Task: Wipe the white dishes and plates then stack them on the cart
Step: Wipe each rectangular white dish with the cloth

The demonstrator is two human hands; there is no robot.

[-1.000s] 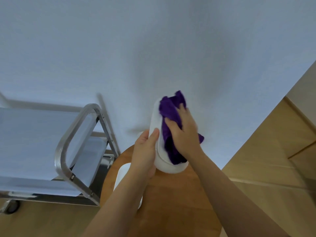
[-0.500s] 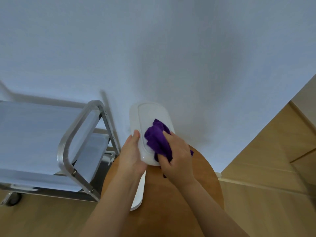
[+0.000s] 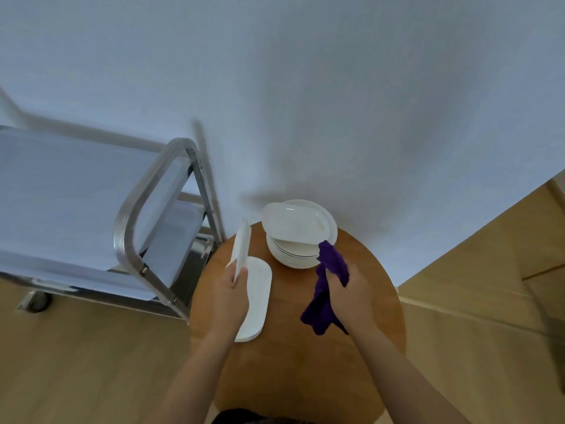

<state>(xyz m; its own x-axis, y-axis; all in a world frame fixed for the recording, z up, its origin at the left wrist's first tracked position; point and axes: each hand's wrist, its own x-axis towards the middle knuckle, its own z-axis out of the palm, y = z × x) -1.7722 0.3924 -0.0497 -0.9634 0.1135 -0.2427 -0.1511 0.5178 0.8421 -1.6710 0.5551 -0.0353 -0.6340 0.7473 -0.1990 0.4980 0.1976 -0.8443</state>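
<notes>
My left hand (image 3: 230, 296) grips a white oblong dish (image 3: 241, 247) by its lower end and holds it on edge above the round wooden table (image 3: 305, 356). My right hand (image 3: 348, 296) holds a crumpled purple cloth (image 3: 325, 289), apart from that dish. A second white oblong dish (image 3: 256, 301) lies flat on the table under my left hand. A stack of white plates (image 3: 298, 240) with an oval dish on top sits at the table's far edge. The metal cart (image 3: 61, 203) stands to the left, its top shelf pale and bare.
A white wall runs close behind the table and the cart. The cart's tubular steel handle (image 3: 134, 221) faces the table's left side. Wooden floor shows left and right, with a dark strip at the far right edge.
My right hand has pulled the purple cloth off the dish and dropped to the right. My left hand has lowered the dish and turned it edge-on. The plate stack has come into view.
</notes>
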